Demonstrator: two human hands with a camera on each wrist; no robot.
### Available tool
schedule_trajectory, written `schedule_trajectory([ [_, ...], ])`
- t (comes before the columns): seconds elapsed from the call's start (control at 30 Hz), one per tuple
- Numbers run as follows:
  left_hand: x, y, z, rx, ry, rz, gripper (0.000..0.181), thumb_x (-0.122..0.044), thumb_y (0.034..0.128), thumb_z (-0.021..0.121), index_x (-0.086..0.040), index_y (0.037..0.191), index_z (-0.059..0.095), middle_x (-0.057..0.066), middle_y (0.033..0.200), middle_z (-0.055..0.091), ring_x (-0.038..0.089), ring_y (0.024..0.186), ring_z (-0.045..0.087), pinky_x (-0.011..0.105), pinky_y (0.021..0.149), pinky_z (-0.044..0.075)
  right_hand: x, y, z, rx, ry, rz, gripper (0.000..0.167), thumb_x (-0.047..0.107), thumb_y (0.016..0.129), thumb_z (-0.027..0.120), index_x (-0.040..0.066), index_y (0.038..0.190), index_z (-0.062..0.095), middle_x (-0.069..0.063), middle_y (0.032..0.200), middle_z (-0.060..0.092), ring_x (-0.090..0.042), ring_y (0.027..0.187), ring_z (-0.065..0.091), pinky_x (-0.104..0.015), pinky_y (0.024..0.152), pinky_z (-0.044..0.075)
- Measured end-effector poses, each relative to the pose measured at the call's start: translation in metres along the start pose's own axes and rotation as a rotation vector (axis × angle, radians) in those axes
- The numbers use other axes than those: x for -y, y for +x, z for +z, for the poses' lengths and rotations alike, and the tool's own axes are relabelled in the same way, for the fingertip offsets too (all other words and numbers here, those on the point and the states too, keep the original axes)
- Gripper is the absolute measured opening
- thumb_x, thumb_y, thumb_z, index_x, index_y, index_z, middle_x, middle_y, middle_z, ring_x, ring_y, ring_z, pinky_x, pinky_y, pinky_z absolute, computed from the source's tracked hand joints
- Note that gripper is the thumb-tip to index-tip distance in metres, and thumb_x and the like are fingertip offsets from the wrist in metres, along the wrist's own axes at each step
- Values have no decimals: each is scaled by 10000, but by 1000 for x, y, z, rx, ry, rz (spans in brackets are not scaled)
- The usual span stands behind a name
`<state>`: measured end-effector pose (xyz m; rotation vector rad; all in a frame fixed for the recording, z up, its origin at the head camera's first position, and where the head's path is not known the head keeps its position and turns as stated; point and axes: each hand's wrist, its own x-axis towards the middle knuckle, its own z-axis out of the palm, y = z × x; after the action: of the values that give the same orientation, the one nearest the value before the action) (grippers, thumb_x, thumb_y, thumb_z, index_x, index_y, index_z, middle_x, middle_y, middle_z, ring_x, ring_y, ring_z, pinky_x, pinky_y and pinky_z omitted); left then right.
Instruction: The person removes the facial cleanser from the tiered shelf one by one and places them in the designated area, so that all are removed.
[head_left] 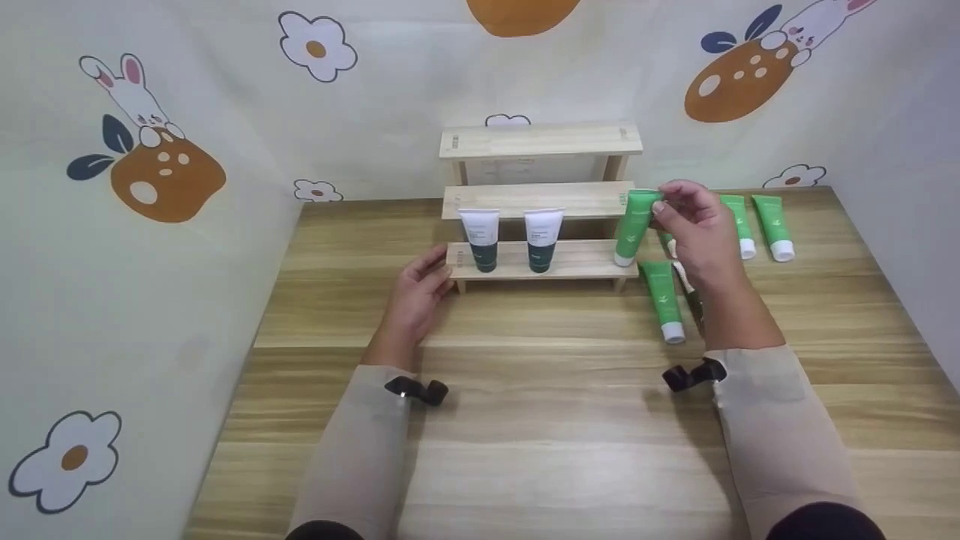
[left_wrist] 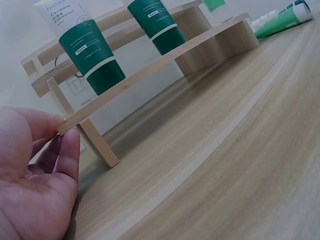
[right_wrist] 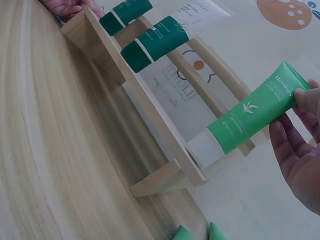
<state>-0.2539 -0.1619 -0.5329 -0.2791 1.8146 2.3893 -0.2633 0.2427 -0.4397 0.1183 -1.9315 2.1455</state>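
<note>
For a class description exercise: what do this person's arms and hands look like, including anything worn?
The left hand and right hand wear no visible gloves or rings. The left sleeve and right sleeve are light beige, reach the wrists and show no clear markings. Each has a black, curled fitting near the wrist. Black material shows at the bottom edge.

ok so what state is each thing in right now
Wooden rack: standing upright
Left two-tone tube: upright on its cap
Right two-tone tube: upright on its cap
Held green tube: capped, tilted, cap end down
Front green tube: capped, lying down
Rightmost green tube: capped, lying down
Other tubes: lying down, partly hidden
Left hand: gripping the rack's left end
Right hand: pinching the held tube's top
</note>
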Motion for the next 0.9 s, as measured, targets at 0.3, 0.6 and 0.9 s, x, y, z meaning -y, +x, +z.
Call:
schedule_trajectory([
  [0.3,0,1,0,-7,1,-3,492,6,1044,604,-84,1526,572,96,1556,566,154,1199,626,228,931,586,7,0,-18,-109,163,34,297,32,996,728,73,1290,732,-34,1118,633,-179,1024,615,-223,834,618],
  [0.6,4,2,-1,-1,-33,18,486,28,1040,599,-44,1520,568,126,1499,592,128,1128,650,211,885,590,7,-7,-48,-160,200,61,306,40,1009,712,70,1314,721,-19,1137,612,-155,1023,584,-210,821,599],
  [0.9,1,1,0,3,-16,27,475,11,1044,598,-51,1514,574,125,1502,594,122,1114,662,226,913,589,5,-12,-76,-209,265,60,320,-10,982,728,17,1301,723,-34,1081,621,-168,996,562,-203,764,585],
])
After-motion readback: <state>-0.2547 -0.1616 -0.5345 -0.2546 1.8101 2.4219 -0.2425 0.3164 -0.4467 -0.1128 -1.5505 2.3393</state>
